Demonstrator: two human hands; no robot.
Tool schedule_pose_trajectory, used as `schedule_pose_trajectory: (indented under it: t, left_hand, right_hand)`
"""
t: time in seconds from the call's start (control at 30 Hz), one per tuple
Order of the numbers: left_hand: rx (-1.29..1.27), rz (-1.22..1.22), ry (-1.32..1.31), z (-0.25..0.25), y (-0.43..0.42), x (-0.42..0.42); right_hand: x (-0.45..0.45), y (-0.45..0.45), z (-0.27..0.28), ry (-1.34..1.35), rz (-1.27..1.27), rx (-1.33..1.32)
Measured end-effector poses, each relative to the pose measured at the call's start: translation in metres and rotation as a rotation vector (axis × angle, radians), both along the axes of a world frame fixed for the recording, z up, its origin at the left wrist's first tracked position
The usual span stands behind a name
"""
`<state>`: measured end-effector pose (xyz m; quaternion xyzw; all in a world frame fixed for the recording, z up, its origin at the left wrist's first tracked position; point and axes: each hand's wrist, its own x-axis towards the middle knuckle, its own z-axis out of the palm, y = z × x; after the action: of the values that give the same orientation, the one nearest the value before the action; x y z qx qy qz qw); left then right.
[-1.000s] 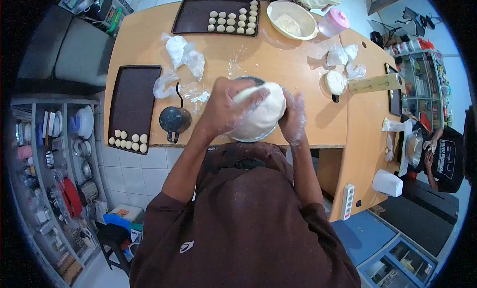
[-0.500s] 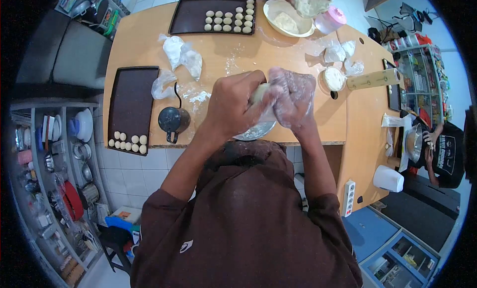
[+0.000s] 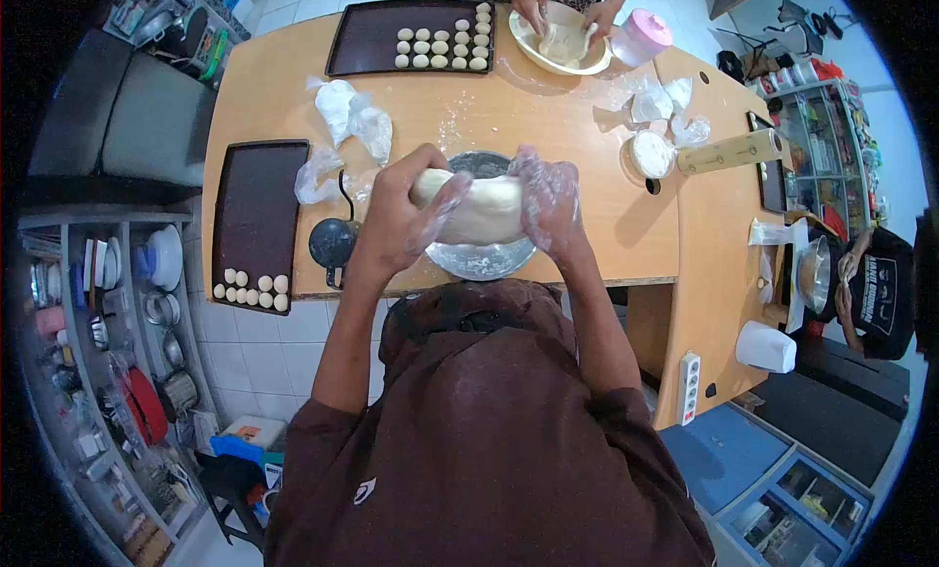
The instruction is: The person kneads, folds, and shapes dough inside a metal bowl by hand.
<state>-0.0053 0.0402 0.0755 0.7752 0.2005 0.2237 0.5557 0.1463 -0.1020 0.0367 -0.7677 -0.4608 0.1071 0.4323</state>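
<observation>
A thick piece of pale dough (image 3: 479,211) is stretched sideways between my two hands, above a round metal bowl (image 3: 481,262) at the table's front edge. My left hand (image 3: 403,218) grips the dough's left end, with the thumb on top. Around the right end my right hand (image 3: 552,207) is closed, its fingers coated with flour. The bowl has flour on its inside and is partly hidden by the dough.
Dark trays (image 3: 256,215) (image 3: 377,41) hold small dough balls. A dark grinder-like pot (image 3: 334,242), flour bags (image 3: 352,117), a flour tub (image 3: 652,154) and a roll (image 3: 729,152) lie around. One co-worker's hands (image 3: 533,4) work in a cream bowl (image 3: 558,66); another person (image 3: 880,291) is at right.
The dough was rounded, then squeezed between my raised hands; now it is drawn out wide and my hands are farther apart. The far co-worker's dough has been lowered into the cream bowl.
</observation>
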Motion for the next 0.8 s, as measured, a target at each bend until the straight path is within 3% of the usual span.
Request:
schedule_pose_trajectory:
  t: [0.03,0.1,0.13,0.17,0.23,0.3,0.33,0.43,0.53,0.63,0.67,0.77,0.8]
  left_hand:
    - [0.035,-0.008,-0.005,-0.003,0.002,-0.005]
    - [0.422,0.004,-0.076,-0.004,0.002,-0.012]
    - [0.589,0.018,-0.146,0.004,0.0,-0.012]
    - [0.759,0.031,-0.218,0.009,-0.003,-0.01]
    - [0.657,-0.058,-0.247,0.0,-0.013,-0.006]
    - [0.559,-0.149,-0.185,-0.012,-0.016,0.0]
    - [0.576,-0.101,-0.315,-0.007,-0.02,0.007]
    - [0.407,-0.212,-0.292,-0.016,-0.027,0.012]
    - [0.39,-0.232,-0.292,-0.012,-0.035,0.015]
    - [0.373,-0.242,-0.304,-0.002,-0.041,0.021]
    - [0.362,-0.241,-0.309,0.001,-0.04,0.021]
    - [0.338,-0.226,-0.32,0.007,-0.037,0.026]
    - [0.332,-0.206,-0.316,0.005,-0.034,0.028]
  right_hand:
    - [-0.001,-0.004,0.003,-0.298,0.078,0.061]
    - [-0.011,-0.002,0.027,-0.575,0.189,0.052]
    - [-0.022,0.005,0.045,-0.287,0.147,0.098]
    - [-0.024,0.006,0.044,-0.383,0.143,0.151]
    - [-0.025,0.006,0.045,-0.58,0.137,0.257]
    - [-0.029,0.002,0.053,-0.27,0.166,0.286]
    - [-0.029,0.001,0.056,-0.117,0.172,0.298]
    - [-0.023,-0.004,0.046,0.007,0.059,0.328]
    - [-0.013,-0.016,0.03,0.141,0.107,0.353]
    - [-0.006,-0.019,0.029,0.602,-0.056,0.308]
    - [0.009,-0.026,0.016,0.535,0.092,0.336]
    - [0.021,-0.032,-0.012,0.809,0.125,0.329]
    - [0.02,-0.036,-0.017,0.846,0.24,0.278]
